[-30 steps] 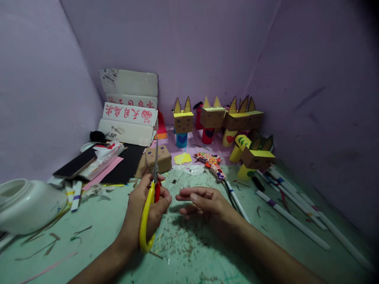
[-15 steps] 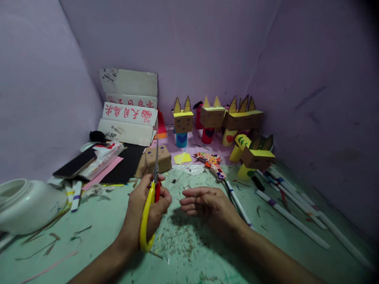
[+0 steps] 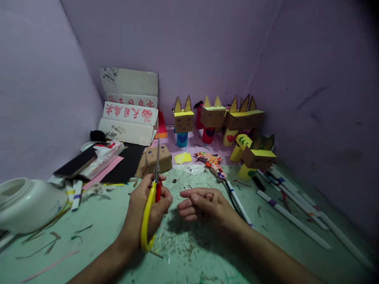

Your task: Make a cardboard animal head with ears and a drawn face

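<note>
My left hand [image 3: 152, 207] is closed around a pair of scissors [image 3: 145, 225] with yellow and red handles, their blades pointing up and away from me. To its right, my right hand [image 3: 205, 205] hovers over the table with fingers loosely extended and nothing visible in it. Small scraps [image 3: 183, 244] litter the surface beneath both hands. Beyond the scissors sits a small cardboard box [image 3: 159, 157] with dark dots on it. A flower-patterned item [image 3: 217, 171] with a dark cord lies past my right hand, beside a white marker pen [image 3: 239, 205].
Cardboard figures with pointed ears [image 3: 183, 122] stand along the back. Several white pens [image 3: 294, 219] lie at right. A white ceramic pot [image 3: 29, 205] rests at left, near a phone [image 3: 77, 162] and black paper [image 3: 130, 165]. Folded cardboard [image 3: 130, 122] leans on the wall.
My right hand has turned slightly, its thumb now lying across toward the fingertips. My left hand and the scissors stay almost in place.
</note>
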Tool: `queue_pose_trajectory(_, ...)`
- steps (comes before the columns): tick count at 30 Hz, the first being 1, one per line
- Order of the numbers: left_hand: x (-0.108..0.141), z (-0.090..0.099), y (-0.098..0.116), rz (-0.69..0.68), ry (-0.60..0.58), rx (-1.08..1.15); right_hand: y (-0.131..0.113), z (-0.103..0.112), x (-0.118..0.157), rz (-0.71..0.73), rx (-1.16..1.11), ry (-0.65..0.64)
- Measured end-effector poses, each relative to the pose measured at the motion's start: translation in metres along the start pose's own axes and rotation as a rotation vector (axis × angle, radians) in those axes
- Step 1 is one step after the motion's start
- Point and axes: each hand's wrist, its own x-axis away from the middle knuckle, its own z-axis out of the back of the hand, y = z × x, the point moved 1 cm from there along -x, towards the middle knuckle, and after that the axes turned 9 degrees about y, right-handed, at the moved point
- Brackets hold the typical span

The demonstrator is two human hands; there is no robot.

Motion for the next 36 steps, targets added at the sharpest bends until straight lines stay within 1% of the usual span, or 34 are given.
queue_pose_trajectory(4, 0.0, 0.0, 0.0, -0.009, -0.004, -0.007, -0.002, -0.001, 0.002, 0.02, 0.016, 0.008)
queue_pose_trajectory(14, -0.002, -0.001, -0.003, -0.014, -0.005, 0.016, -0.004, -0.002, 0.002, -0.023, -0.025, 0.012)
queue_pose_trajectory(18, -0.001, -0.001, 0.0, -0.01, 0.001, 0.015, -0.005, -0.002, 0.001, -0.025, 0.02, -0.06)
queue_pose_trajectory(20, 0.0, -0.001, 0.001, -0.002, 0.0, 0.018, -0.006, -0.003, 0.001, 0.028, 0.019, -0.066)
queue_pose_trajectory(21, 0.0, -0.002, 0.001, 0.005, -0.007, 0.027, -0.007, -0.003, 0.001, 0.076, 0.026, -0.04)
queue_pose_trajectory(23, 0.0, -0.002, 0.001, 0.032, -0.032, 0.061, -0.009, -0.005, 0.003, 0.182, 0.068, 0.06)
queue_pose_trajectory(25, 0.001, -0.002, 0.0, 0.07, -0.069, 0.106, -0.011, -0.007, 0.006, 0.235, 0.147, 0.153)
queue_pose_trajectory(27, 0.002, -0.003, -0.001, 0.096, -0.089, 0.128, -0.012, -0.007, 0.008, 0.257, 0.259, 0.199)
queue_pose_trajectory(30, 0.004, -0.003, -0.002, 0.116, -0.114, 0.113, -0.012, -0.004, 0.008, 0.374, 0.482, 0.257)
queue_pose_trajectory(32, 0.005, -0.004, -0.002, 0.118, -0.136, 0.105, -0.011, -0.001, 0.007, 0.426, 0.543, 0.314)
queue_pose_trajectory(34, 0.005, -0.005, -0.002, 0.109, -0.155, 0.106, -0.009, 0.0, 0.005, 0.393, 0.497, 0.316)
queue_pose_trajectory(36, 0.005, -0.005, -0.003, 0.098, -0.165, 0.113, -0.008, -0.003, 0.004, 0.307, 0.38, 0.239)
